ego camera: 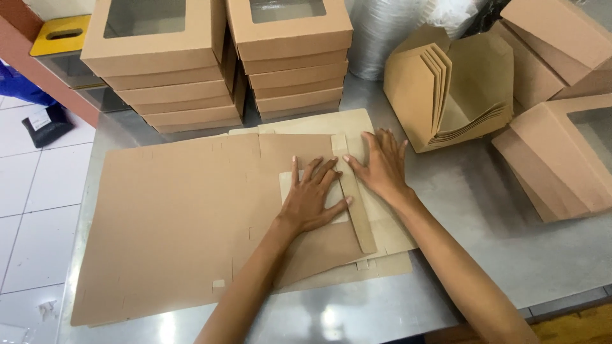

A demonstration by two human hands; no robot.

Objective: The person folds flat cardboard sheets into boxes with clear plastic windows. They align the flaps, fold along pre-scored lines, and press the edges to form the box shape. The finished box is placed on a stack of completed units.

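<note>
A flat brown cardboard box blank [185, 223] is pinned to the steel worktop [484, 210] by the left hand [312, 197] and right hand [381, 167], fingers spread wide and gripping nothing, so that a narrow side flap [357, 204] is creased.

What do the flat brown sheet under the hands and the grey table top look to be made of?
Flat brown sheet: looks like thin kraft cardboard, matte, with die-cut slits and fold lines; the left hand and right hand press on it. Grey table top: probably stainless steel, judging by its brushed sheen and bright light reflections.

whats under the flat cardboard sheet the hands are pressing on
More flat cardboard sheets show at its right and near edges, lying on the steel table. How many are stacked beneath is hidden by the top sheet.
</note>
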